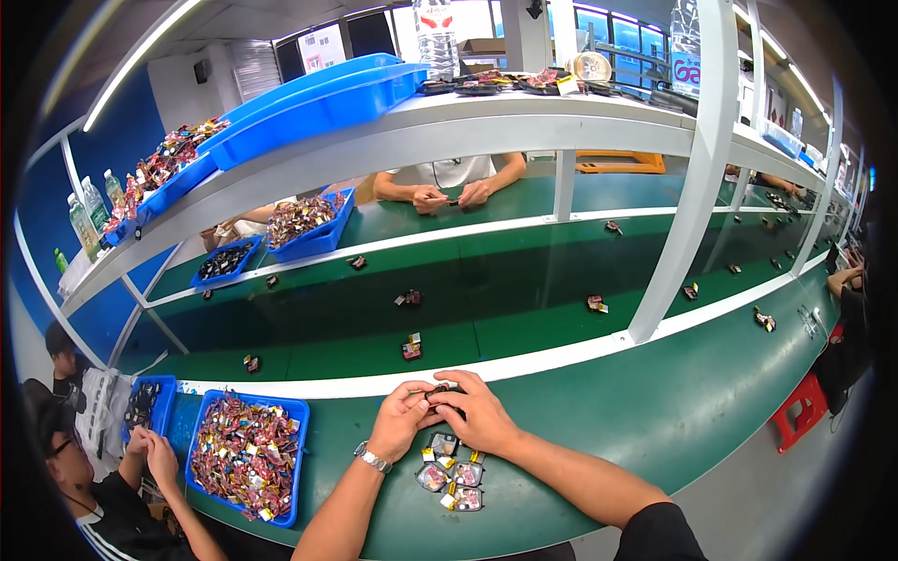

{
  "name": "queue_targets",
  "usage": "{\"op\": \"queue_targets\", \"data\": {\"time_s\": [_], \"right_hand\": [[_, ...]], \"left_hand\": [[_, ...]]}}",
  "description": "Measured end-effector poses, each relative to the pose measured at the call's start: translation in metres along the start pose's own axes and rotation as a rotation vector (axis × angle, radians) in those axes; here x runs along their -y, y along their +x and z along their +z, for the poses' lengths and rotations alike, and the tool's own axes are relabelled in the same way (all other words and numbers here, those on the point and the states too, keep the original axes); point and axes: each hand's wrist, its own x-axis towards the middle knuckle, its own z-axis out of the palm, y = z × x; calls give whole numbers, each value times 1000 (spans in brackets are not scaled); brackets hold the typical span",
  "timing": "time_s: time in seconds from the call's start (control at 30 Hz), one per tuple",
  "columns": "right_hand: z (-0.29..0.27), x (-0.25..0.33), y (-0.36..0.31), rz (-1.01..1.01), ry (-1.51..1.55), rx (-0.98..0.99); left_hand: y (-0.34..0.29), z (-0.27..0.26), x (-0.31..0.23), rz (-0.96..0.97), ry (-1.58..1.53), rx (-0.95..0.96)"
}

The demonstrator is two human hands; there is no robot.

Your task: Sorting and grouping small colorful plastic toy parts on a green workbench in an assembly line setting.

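My fingertips meet around a small dark plastic part (440,394), pinched between both hands just above the green tabletop (655,411). My left hand (400,421) curls in from the left, thumb and forefinger closed on the part's near side; a silver metal wristwatch (373,458) sits on that wrist. My right hand (479,411) arches over from the right, its fingers bent and closed on the top and far side of the same part, so most of it is hidden and I cannot tell its exact shape.

Just beneath my hands, toward me, lies a tight cluster of small packaged pieces in grey, red and yellow (451,471), flat on the table and touching one another. To my left stands a blue rectangular plastic bin heaped with red and yellow wrapped pieces (246,453), and beyond it a smaller blue bin of dark parts (147,405). Past a white rail runs the dark green conveyor belt (524,280), dotted with scattered pieces. A neighbouring person's hands (154,452) work beside the bins.
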Motion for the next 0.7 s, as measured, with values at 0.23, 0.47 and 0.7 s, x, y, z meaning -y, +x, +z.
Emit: {"op": "queue_targets", "data": {"time_s": [0.23, 0.47, 0.7], "right_hand": [[-1, 0, 6, -122, -125, -121], [-1, 9, 6, -139, -177, -98], [-1, 6, 5, -187, -311, -87]], "left_hand": [[2, 5, 0, -28, 13, -8], [0, 4, -2, -32, 18, -31], [2, 6, -1, -47, 41, -22]]}}
